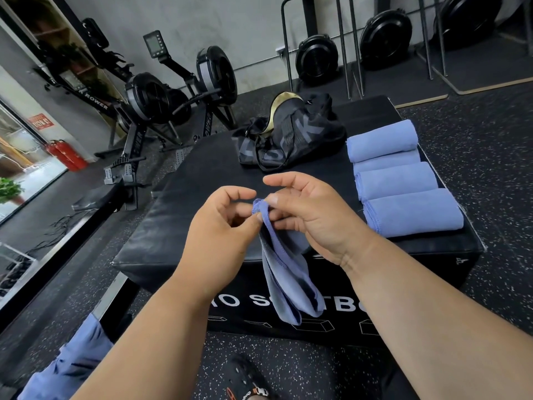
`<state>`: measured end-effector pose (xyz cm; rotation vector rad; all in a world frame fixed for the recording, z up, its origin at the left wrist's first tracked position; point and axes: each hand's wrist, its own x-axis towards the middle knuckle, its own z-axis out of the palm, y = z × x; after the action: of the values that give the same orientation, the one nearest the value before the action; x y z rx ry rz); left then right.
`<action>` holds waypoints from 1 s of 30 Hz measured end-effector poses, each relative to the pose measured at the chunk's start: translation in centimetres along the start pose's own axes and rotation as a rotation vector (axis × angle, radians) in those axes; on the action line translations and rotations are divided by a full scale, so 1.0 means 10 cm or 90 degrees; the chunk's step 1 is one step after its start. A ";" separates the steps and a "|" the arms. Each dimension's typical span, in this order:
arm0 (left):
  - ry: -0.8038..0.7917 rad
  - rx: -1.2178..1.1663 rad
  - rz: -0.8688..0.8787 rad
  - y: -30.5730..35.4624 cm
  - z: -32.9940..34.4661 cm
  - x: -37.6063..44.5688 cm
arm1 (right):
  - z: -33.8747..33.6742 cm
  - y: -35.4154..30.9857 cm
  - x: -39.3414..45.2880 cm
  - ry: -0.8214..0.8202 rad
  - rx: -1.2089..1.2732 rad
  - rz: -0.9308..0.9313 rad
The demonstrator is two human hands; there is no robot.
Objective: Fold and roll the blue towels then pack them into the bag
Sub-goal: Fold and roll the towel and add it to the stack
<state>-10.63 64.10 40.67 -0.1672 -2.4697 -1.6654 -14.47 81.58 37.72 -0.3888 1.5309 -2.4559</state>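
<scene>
A gym: rowers (161, 102) marked "ROWER" stand on speckled rubber flooring (490, 145), upright machines with black flywheels (385, 39) line the concrete wall, and a padded jump box (202, 203) sits in the middle beside red fire extinguishers (66, 155).

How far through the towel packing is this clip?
Done: four rolled towels lie in a row on the black box. In hand: the left hand and right hand pinch an unrolled blue towel. Left: rolling it, then packing everything into the bag.
</scene>
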 end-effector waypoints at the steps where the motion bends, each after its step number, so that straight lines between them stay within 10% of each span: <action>1: -0.003 -0.018 -0.001 0.00 0.00 0.00 | 0.00 -0.01 0.00 0.005 0.014 0.007; 9: 0.019 -0.071 -0.011 -0.06 -0.01 0.05 | -0.07 -0.07 0.01 -0.010 0.000 0.023; 14: 0.030 -0.094 -0.005 -0.07 -0.20 0.10 | -0.36 -0.02 0.08 0.097 -0.386 -0.064; 21: 0.015 -0.115 0.015 -0.06 -0.37 0.06 | -0.52 0.04 0.07 -0.040 -0.463 0.027; 30: -0.070 0.202 0.036 -0.20 -0.57 -0.03 | -0.54 -0.02 -0.02 -0.092 -0.493 -0.041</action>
<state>-10.35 58.06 40.87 -0.2915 -2.7414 -1.2509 -16.12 86.25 35.60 -0.7239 2.3709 -1.7192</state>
